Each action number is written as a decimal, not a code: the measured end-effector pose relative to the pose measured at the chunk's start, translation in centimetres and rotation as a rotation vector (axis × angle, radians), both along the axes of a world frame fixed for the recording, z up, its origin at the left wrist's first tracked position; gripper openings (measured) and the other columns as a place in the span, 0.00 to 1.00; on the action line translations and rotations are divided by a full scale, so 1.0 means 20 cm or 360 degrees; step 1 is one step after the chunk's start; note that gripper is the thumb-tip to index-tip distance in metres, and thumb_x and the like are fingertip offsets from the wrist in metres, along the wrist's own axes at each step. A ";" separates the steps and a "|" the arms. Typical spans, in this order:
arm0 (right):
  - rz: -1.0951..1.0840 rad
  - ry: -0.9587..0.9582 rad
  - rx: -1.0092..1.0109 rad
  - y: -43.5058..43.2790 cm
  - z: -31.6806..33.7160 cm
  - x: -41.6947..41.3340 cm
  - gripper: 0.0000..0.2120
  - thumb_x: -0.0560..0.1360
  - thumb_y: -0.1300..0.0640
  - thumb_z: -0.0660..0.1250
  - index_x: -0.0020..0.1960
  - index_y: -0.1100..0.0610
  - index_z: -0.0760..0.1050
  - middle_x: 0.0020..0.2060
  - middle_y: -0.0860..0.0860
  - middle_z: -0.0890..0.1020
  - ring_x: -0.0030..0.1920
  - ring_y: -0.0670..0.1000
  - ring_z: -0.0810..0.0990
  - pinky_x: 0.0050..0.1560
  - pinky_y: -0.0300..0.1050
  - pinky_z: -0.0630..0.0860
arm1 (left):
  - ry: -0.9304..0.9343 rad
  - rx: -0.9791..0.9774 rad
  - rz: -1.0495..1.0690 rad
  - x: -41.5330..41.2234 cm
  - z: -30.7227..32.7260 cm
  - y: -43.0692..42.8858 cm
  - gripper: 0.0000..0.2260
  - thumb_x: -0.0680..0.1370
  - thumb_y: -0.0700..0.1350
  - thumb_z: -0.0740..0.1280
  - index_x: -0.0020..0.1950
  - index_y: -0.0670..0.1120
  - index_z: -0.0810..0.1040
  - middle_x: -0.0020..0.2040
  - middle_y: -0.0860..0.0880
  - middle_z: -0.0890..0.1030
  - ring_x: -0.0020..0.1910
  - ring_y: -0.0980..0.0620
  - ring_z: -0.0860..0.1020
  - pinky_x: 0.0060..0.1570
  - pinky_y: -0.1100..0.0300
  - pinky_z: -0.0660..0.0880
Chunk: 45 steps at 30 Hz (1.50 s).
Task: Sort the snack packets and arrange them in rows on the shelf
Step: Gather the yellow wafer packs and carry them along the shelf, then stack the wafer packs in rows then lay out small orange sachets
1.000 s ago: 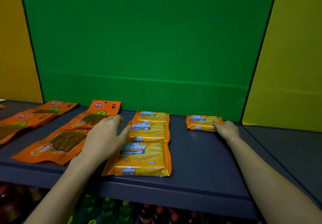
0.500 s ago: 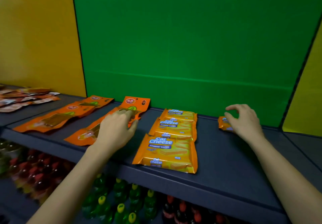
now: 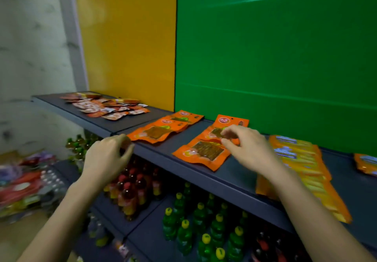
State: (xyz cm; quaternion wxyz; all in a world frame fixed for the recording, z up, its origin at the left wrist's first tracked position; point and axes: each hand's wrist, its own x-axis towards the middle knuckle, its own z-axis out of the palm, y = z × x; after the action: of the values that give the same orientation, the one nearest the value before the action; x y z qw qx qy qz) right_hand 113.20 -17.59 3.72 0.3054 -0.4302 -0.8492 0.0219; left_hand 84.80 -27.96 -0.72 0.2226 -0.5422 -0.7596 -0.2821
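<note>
Hovering over the flat orange foil snack packets lying in front of the green back panel, the right hand curls its fingers; whether they pinch one is unclear. The left hand, loosely curled, holds nothing. Packets seem light, floppy, slick: pinch a sealed edge.

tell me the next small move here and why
Probably reach the left hand to the jumbled heap of small packets at the far left of the shelf and take one: the heap is unsorted, while the orange packets and yellow wafer packets already lie in rows.
</note>
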 end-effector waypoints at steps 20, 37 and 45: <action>0.0276 -0.0021 -0.0218 -0.10 -0.19 -1.79 0.12 0.77 0.48 0.61 0.59 0.49 0.74 0.55 0.46 0.79 0.58 0.49 0.76 0.53 0.45 0.74 | 0.0040 -0.0171 0.0187 -1.50 -0.17 -0.43 0.08 0.76 0.52 0.65 0.47 0.48 0.79 0.41 0.49 0.82 0.40 0.49 0.80 0.34 0.59 0.72; 0.0093 -0.0006 -0.0341 0.67 -0.09 -2.71 0.11 0.77 0.49 0.62 0.56 0.51 0.76 0.54 0.48 0.80 0.55 0.51 0.77 0.50 0.46 0.74 | -0.0058 -0.0120 0.0111 -2.50 -0.13 0.34 0.11 0.77 0.54 0.63 0.52 0.50 0.78 0.46 0.52 0.82 0.43 0.52 0.79 0.40 0.57 0.76; -0.0300 0.0051 -0.0573 1.16 0.05 -2.95 0.12 0.75 0.53 0.63 0.54 0.56 0.79 0.54 0.56 0.81 0.54 0.58 0.78 0.52 0.50 0.76 | -0.0049 0.0032 -0.0061 -2.85 0.00 0.87 0.09 0.76 0.50 0.64 0.49 0.46 0.79 0.46 0.48 0.82 0.45 0.48 0.78 0.38 0.59 0.68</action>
State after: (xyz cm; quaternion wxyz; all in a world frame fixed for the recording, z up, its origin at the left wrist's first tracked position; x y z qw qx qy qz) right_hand 54.16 5.59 4.72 0.2379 -0.5549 -0.7827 0.1515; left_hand 27.79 -10.61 -0.76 0.2110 -0.5499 -0.7495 -0.3021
